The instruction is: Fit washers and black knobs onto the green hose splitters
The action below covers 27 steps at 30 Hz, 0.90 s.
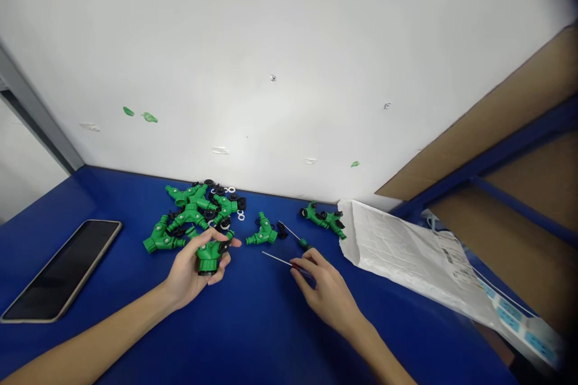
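- Green plastic, a Y-shaped fitting (208, 260), sits wrapped in the left hand (192, 274): the fingers curl over it and the thumb lies across the top, just left of the middle of the blue worktop (253, 331)
- Palm down, the right hand (327, 295) lies right of the middle, its fingertips on the red handle of a thin screwdriver (282, 261) whose shaft points left along the surface; whether the fingers pinch it or only rest on it cannot be told
- Between the two hands runs a bare strip of blue, and the whole front of the worktop around the forearms is open
- Just behind the left hand a heap of green fittings (192, 213) reaches towards the back edge, with small black and white rings (231, 191) at its far side
- A single fitting (263, 232) lies right of the heap, near a green-handled screwdriver (295, 237) that lies just behind the right hand's fingertips
- Two more fittings (324, 219) lie close to the back edge, where the worktop meets the white wall (271, 42)
- A white bag (406, 252) closes off the right side, its mouth just beside those two fittings and its far end trailing towards the right edge
- A dark phone (63, 267) lies flat near the left edge, well apart from the left hand, with bare blue between
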Each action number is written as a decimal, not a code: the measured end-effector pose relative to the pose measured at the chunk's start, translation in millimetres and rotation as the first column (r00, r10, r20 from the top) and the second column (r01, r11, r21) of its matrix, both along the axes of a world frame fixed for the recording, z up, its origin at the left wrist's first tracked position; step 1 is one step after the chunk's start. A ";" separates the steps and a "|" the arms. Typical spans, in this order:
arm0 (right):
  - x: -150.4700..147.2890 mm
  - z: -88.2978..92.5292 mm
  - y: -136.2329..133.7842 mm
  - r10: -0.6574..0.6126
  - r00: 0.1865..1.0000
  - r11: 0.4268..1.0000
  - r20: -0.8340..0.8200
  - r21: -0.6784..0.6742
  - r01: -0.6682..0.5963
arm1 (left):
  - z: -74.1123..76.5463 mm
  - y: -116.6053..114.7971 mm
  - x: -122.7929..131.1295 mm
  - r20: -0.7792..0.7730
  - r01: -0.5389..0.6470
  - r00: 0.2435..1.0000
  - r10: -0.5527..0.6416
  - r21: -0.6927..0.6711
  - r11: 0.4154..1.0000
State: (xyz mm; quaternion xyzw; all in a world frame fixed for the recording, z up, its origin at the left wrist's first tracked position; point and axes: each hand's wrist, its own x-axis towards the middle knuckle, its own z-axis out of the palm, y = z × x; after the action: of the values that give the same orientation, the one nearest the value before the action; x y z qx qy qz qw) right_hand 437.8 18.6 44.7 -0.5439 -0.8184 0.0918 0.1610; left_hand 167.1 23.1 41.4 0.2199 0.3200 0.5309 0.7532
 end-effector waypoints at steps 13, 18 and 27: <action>-70.0 1.8 36.5 0.134 0.991 0.987 0.025 0.082 -0.136 | 19.0 26.2 -30.5 0.101 -0.211 0.971 0.217 -0.068 0.975; -116.2 -3.5 79.0 0.101 0.994 0.995 -0.043 0.030 -0.100 | 13.7 32.1 -31.9 0.083 -0.263 0.961 0.265 -0.040 0.964; -128.7 -11.2 76.2 0.220 0.975 0.964 0.033 0.147 -0.223 | 19.8 38.8 -43.5 0.074 -0.416 0.907 0.414 0.018 0.909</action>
State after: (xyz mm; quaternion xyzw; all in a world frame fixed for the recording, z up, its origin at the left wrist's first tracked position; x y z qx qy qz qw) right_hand 309.1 94.8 33.5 -0.4360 -0.8800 0.0430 0.1834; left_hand 123.6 61.9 61.2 0.1409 0.3247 0.6913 0.6299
